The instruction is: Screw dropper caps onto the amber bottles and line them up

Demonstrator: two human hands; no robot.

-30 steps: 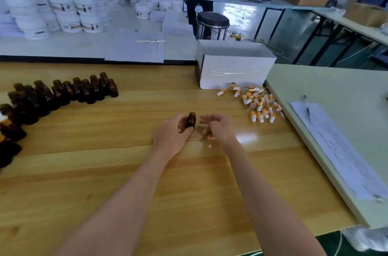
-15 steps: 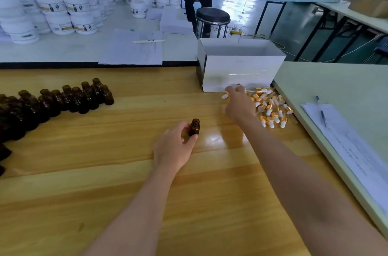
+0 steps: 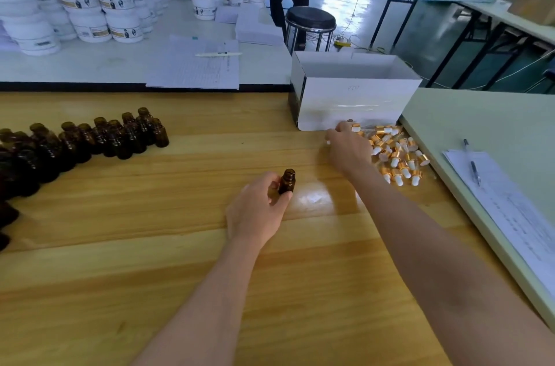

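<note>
My left hand grips a small open amber bottle that stands upright on the wooden table. My right hand reaches over the left edge of a pile of gold-and-white dropper caps. Its fingers curl down onto a dropper cap; only the cap's white tip shows at the thumb side. Several uncapped amber bottles stand in a loose row at the far left.
A white open box stands just behind the cap pile. A pale green table with papers and a pen adjoins on the right. White jars crowd the back table beside a black stool.
My right hand left the bottle, reached right to the cap pile and now curls onto a cap there. My left hand kept hold of the bottle.
</note>
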